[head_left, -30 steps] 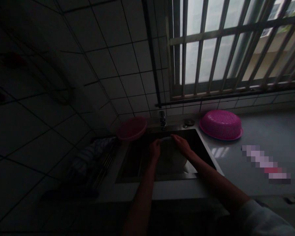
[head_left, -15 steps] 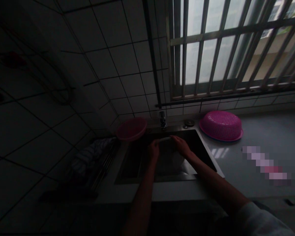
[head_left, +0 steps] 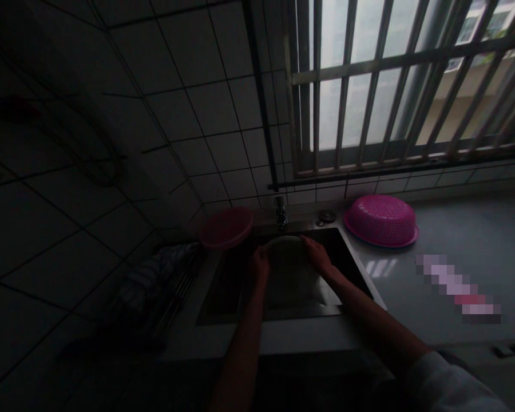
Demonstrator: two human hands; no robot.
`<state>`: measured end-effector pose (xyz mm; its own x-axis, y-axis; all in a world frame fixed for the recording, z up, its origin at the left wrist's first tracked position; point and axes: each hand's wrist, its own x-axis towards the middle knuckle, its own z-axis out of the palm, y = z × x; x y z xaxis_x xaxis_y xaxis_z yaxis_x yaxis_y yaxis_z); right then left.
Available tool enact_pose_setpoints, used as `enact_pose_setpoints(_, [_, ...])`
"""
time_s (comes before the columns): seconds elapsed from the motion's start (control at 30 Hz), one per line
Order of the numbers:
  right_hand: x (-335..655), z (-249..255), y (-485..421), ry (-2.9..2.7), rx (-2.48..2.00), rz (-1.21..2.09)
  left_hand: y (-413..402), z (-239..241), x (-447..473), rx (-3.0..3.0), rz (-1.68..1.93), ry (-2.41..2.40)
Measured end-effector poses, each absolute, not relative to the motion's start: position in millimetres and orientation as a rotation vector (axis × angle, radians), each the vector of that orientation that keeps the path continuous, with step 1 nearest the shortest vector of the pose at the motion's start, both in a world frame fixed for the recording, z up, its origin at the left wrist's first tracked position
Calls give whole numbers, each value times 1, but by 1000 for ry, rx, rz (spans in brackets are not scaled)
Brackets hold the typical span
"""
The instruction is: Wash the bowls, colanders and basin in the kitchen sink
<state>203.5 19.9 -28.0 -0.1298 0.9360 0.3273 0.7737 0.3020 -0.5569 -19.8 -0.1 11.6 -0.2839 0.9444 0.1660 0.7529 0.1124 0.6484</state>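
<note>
Over the sink, a round pale dish is held up, its curved rim facing away from me. The dim light hides whether it is a plate or a shallow bowl. My left hand is closed on its left edge. On the opposite side, the fingers of my right hand grip the upper right of the rim. A chrome faucet stands just behind the dish. The lower part of the dish merges with the dark basin.
A pink basin sits at the sink's back left corner. Right of the sink, an upturned magenta basket rests on the counter, near a blurred-out item. Left lies a striped cloth. A barred window is above.
The dish's rim now shows as a wider, fuller arc. My left hand has shifted slightly left, widening the gap between my hands. The whole view has moved a little.
</note>
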Motion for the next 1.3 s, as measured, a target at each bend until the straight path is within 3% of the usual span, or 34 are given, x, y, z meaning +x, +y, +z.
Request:
enact_pose_setpoints(0.2, [186,-30,13,-2161,-1284,275,-3,7,1,1930,724,1880])
enact_pose_setpoints(0.43, [210,-25,18,-1887,-1589,328,2,5,-17,1658,1035,2093])
enact_pose_setpoints(0.63, [188,-31,11,-2101,-1320,301,0,2,1,1945,825,1833])
enact_pose_setpoints(0.87, [218,-31,26,-1820,-1574,391,6,-2,-19,1625,1090,2023])
enact_pose_setpoints(1.1, [195,-39,20,-2063,-1265,369,4,-1,4,2082,932,1740])
enact_pose_setpoints(1.3, [211,-36,26,-1877,-1467,391,4,4,-19,1714,915,2014])
